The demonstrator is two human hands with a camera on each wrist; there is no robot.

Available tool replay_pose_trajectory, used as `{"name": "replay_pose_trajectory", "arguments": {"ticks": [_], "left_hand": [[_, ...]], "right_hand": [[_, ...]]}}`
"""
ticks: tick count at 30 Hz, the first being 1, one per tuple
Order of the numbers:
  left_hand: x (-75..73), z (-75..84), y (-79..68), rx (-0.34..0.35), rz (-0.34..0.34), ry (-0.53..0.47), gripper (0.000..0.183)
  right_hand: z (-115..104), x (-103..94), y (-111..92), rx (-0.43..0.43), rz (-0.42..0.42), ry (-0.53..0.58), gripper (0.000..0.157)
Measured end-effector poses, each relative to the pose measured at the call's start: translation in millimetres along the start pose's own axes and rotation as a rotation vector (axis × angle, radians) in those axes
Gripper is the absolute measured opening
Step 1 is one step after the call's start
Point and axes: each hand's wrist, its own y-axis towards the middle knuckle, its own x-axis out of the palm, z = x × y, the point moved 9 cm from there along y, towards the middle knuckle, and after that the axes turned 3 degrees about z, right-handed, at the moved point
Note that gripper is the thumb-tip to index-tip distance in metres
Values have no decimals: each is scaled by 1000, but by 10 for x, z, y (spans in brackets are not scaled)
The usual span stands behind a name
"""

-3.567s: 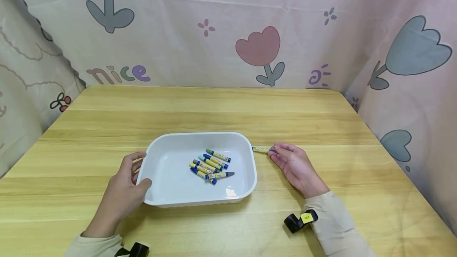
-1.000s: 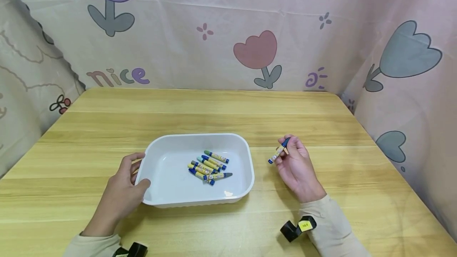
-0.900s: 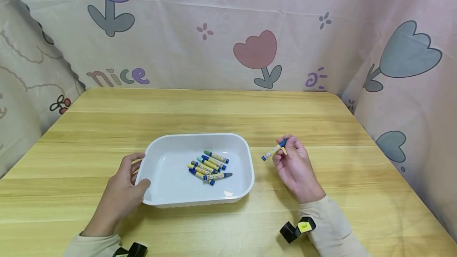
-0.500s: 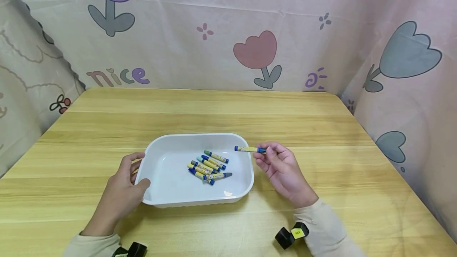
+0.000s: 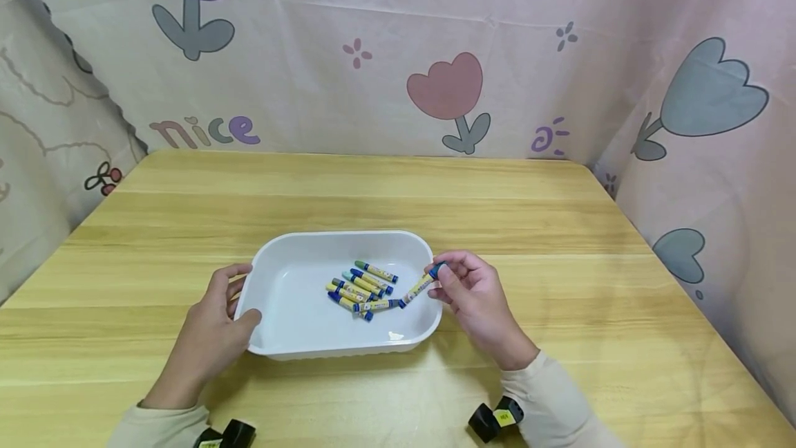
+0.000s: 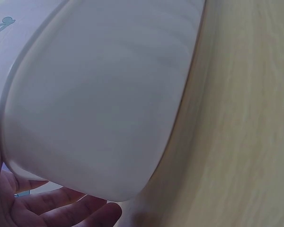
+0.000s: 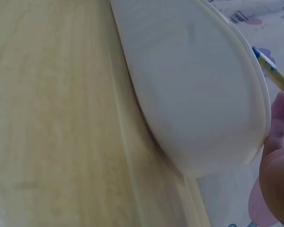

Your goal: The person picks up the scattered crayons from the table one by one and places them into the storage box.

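Note:
My right hand (image 5: 481, 306) pinches a blue-tipped crayon (image 5: 418, 287) with a yellow wrapper over the right side of a white plastic tray (image 5: 286, 323). The crayon slants, its blue end at the fingertips and its other end down by a grey crayon (image 5: 376, 305). Several more crayons (image 5: 357, 289) lie in a loose heap in the tray. At the left end, my left hand (image 5: 214, 334) grips the rim, thumb over the edge and fingers outside. In the right wrist view the held crayon (image 7: 274, 73) shows above the tray's rim.
The tray stands on a wooden table (image 5: 528, 213) with a pale grain. A curtain (image 5: 298, 75) with printed flowers hangs behind the table and along both sides.
My right hand has lifted the crayon from the table right of the tray, turned it, and carried it left over the tray. My left hand stays on the rim.

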Motion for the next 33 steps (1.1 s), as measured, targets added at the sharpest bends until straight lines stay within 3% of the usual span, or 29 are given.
{"name": "replay_pose_trajectory", "arguments": {"ticks": [6, 10, 15, 20, 25, 30, 33], "left_hand": [[-14, -8, -10, -6, 3, 10, 64], [-11, -5, -8, -1, 10, 4, 64], [-1, 6, -9, 4, 14, -11, 63], [0, 23, 0, 7, 13, -11, 62], [-3, 27, 2, 8, 14, -8, 62], [14, 14, 0, 7, 19, -29, 63], [24, 5, -8, 10, 26, -37, 62]], "right_hand": [[-54, 71, 5, -60, 38, -78, 11], [-91, 144, -9, -127, -2, -152, 18], [-122, 190, -19, -186, -57, -256, 16], [-104, 222, -22, -199, -116, -394, 18], [-98, 225, -21, -204, -124, -411, 18], [-144, 164, -30, -252, -100, -404, 15], [-190, 50, -33, -267, -19, -442, 12]]}}
